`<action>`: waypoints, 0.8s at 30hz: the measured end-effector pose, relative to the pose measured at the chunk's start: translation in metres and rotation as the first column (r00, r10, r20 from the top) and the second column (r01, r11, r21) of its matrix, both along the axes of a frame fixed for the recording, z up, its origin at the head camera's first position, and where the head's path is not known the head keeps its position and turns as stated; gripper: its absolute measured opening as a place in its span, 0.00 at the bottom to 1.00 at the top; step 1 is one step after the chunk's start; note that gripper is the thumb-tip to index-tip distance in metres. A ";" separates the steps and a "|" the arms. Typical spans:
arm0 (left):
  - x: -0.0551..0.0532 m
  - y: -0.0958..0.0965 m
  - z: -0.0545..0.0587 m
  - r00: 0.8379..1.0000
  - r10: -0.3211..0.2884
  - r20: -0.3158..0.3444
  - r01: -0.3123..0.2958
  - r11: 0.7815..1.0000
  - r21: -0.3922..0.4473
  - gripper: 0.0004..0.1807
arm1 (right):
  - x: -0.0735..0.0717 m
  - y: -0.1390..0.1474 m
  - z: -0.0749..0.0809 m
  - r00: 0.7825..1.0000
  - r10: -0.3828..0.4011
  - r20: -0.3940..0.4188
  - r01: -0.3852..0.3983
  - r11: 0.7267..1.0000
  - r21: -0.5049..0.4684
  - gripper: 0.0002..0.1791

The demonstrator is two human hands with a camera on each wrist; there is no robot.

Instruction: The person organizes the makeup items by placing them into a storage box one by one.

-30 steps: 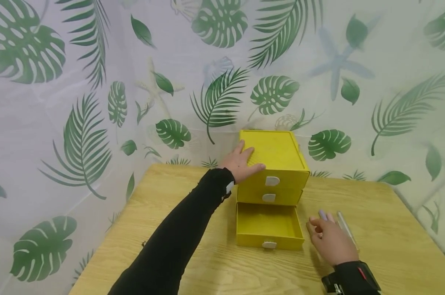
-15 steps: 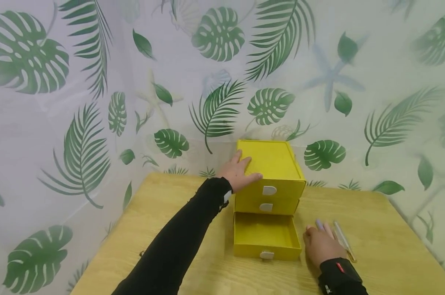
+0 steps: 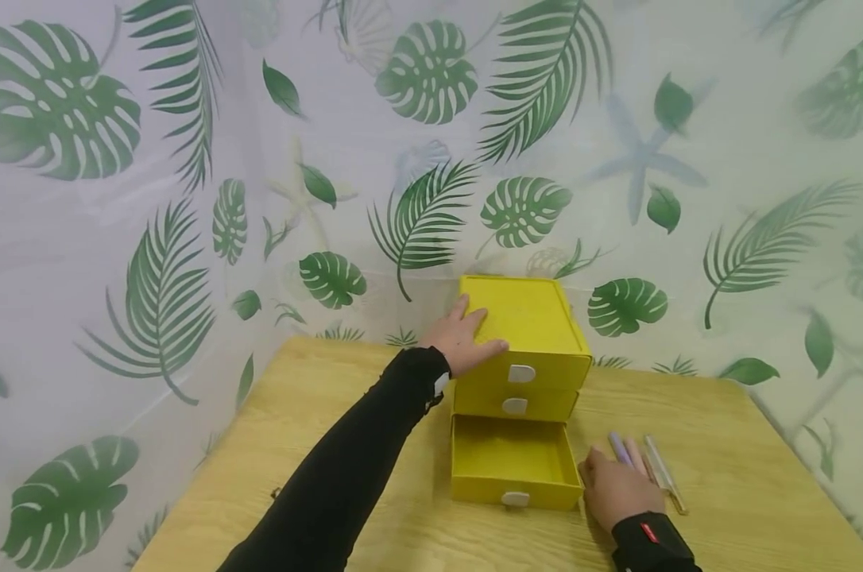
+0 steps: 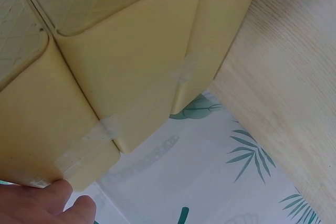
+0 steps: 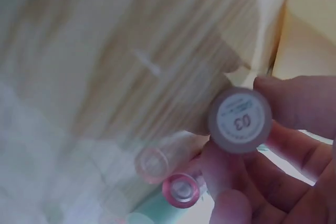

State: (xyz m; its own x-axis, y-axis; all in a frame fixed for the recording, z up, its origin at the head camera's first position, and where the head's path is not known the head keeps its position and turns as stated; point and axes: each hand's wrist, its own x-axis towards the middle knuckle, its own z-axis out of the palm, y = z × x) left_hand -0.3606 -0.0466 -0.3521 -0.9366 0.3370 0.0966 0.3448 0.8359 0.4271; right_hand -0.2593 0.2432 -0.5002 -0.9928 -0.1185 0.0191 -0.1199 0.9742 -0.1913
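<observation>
A yellow drawer box [image 3: 524, 318] has three stacked drawers with white tabs, its bottom drawer [image 3: 515, 494] pulled out with a bare inside. My left hand [image 3: 462, 338] rests with spread fingers on the box's top left edge; the left wrist view shows its fingertips [image 4: 58, 195] against the yellow wall. Right of the pulled-out drawer, my right hand [image 3: 617, 488] pinches a lip gloss tube [image 5: 240, 120] between thumb and fingers. The round end, marked 03, faces the right wrist camera. From the head view this tube is hidden by the hand.
Beside my right hand lie a lavender tube [image 3: 621, 449], a pink tube [image 3: 635, 454] and a slim clear tube [image 3: 663, 473] with a gold end on the wooden table [image 3: 732, 477]. A leaf-patterned sheet [image 3: 417, 119] hangs behind the table.
My right hand has moved left, closer to the pulled-out drawer, and lies off the tubes it partly covered. My left hand keeps its place on the box; the head view has tilted slightly up.
</observation>
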 end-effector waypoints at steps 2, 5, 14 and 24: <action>0.001 -0.001 -0.001 1.000 0.003 0.007 -0.003 1.000 -0.001 0.43 | 0.003 0.000 0.000 1.000 0.010 0.019 -0.010 1.000 -0.014 0.10; 0.002 -0.001 -0.001 1.000 0.009 0.015 -0.009 1.000 0.002 0.44 | 0.008 0.001 0.002 0.999 0.019 0.042 -0.016 0.997 -0.070 0.16; 0.001 0.006 0.001 1.000 0.003 0.008 -0.003 1.000 0.007 0.43 | 0.015 0.007 0.025 0.984 0.111 -0.136 -0.130 0.981 -0.141 0.24; 0.000 0.002 -0.001 1.000 0.008 0.011 -0.008 1.000 0.021 0.43 | 0.019 -0.038 0.057 0.949 0.185 -0.255 -0.223 0.966 -0.128 0.20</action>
State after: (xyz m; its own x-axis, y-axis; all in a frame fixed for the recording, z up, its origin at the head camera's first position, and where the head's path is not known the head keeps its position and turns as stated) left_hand -0.3606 -0.0442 -0.3527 -0.9402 0.3275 0.0934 0.3334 0.8292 0.4486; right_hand -0.2405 0.2053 -0.4431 -0.9114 -0.2949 0.2870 -0.3737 0.8852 -0.2771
